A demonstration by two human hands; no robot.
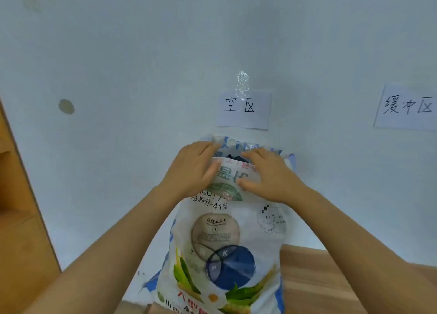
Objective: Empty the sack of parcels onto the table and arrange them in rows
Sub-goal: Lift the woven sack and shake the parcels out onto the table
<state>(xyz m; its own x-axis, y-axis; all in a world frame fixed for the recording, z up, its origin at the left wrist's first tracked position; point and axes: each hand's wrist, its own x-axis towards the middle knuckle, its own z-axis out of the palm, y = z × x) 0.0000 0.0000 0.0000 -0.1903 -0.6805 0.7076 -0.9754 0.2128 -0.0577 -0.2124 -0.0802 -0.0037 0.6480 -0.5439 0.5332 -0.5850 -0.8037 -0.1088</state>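
A white woven sack [224,238] with blue edges, green leaf pictures and printed text stands upright in front of me. Its mouth at the top is folded down and partly open, and something dark [233,157] shows inside. My left hand [192,169] grips the folded rim on the left side, fingers curled over the edge. On the right side my right hand [269,174] grips the rim, thumb pressed on the front of the sack. No parcel is plainly visible.
A pale wall fills the view behind the sack, with two taped paper labels [243,109] [406,108] on it. A wooden table top [331,280] shows at the lower right. A wooden panel [21,207] stands along the left.
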